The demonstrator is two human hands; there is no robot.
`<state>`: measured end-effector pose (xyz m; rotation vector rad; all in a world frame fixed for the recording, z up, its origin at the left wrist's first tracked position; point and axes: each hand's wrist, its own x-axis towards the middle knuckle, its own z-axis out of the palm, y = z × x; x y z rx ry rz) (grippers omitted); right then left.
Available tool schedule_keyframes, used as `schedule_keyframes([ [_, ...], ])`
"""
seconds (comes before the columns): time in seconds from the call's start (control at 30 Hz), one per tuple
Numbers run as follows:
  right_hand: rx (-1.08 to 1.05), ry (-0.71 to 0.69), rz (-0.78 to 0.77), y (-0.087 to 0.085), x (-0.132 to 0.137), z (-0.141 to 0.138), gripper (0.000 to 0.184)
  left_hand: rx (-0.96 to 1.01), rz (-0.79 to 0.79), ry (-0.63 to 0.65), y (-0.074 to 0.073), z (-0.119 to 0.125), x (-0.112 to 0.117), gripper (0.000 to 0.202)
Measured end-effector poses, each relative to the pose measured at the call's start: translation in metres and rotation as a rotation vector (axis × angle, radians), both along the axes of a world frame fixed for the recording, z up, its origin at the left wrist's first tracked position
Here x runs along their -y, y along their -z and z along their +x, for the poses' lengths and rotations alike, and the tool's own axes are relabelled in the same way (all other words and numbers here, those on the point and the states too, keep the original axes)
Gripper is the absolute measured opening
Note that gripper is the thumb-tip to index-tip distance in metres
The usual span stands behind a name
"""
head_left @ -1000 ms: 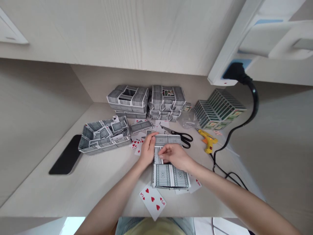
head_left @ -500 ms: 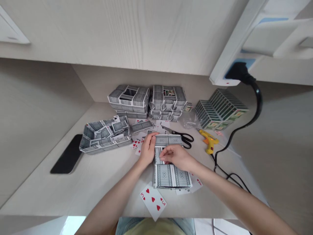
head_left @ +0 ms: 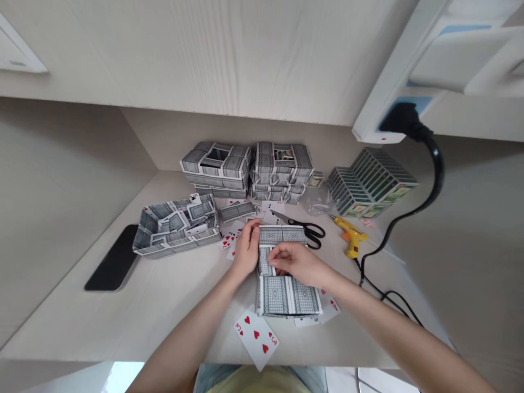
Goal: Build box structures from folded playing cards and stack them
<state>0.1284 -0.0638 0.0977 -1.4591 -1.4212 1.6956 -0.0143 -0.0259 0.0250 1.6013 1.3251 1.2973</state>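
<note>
A box-like structure of grey-backed playing cards [head_left: 289, 297] lies on the white desk [head_left: 135, 322] in front of me. My left hand [head_left: 246, 251] grips its left edge, and my right hand [head_left: 297, 265] reaches over it, fingers bunched in the central gap against an inner card [head_left: 265, 261]. The thumb of my right hand is hidden. A loose three of hearts [head_left: 256, 338] lies face up just below the structure, closest to neither hand's fingers. Other loose cards [head_left: 327, 308] poke out at its lower right.
Black scissors [head_left: 307, 229] and a yellow glue gun [head_left: 351, 237] lie to the right. Behind are stacked card constructions [head_left: 215, 166], a card tray [head_left: 176, 226], and rows of card packs [head_left: 370, 183]. A black phone [head_left: 112, 256] lies left. A power strip's black cable [head_left: 434, 174] runs down the right.
My right hand has shifted slightly rightward on the card structure. The whole view has drifted a little, with the objects at the right sliding further right.
</note>
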Motion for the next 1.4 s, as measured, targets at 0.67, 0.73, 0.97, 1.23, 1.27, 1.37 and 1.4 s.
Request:
schedule_keyframes([
  [0.67, 0.302, 0.498, 0.459, 0.034, 0.009, 0.064, 0.047, -0.570, 0.136, -0.142, 0.024, -0.024, -0.022, 0.041],
  [0.73, 0.283, 0.521, 0.434, 0.038, 0.013, 0.061, 0.050, -0.557, 0.141, -0.171, 0.024, -0.024, -0.022, 0.035],
  [0.97, 0.210, 0.542, 0.405, 0.047, 0.020, 0.041, 0.056, -0.556, 0.131, -0.155, 0.025, -0.019, -0.021, 0.014],
  [1.23, 0.167, 0.412, 0.458, 0.048, 0.010, 0.036, 0.073, -0.551, 0.119, -0.144, 0.012, -0.021, -0.019, 0.014],
  [1.27, 0.169, 0.377, 0.448, 0.047, 0.007, 0.037, 0.072, -0.573, 0.101, -0.122, 0.010, -0.022, -0.019, 0.015],
  [1.37, 0.113, 0.370, 0.418, 0.045, -0.007, 0.042, 0.062, -0.638, 0.058, -0.094, 0.006, -0.023, -0.018, 0.017],
  [1.4, 0.081, 0.416, 0.434, 0.047, -0.013, 0.043, 0.057, -0.654, 0.064, -0.104, 0.006, -0.023, -0.018, 0.018],
])
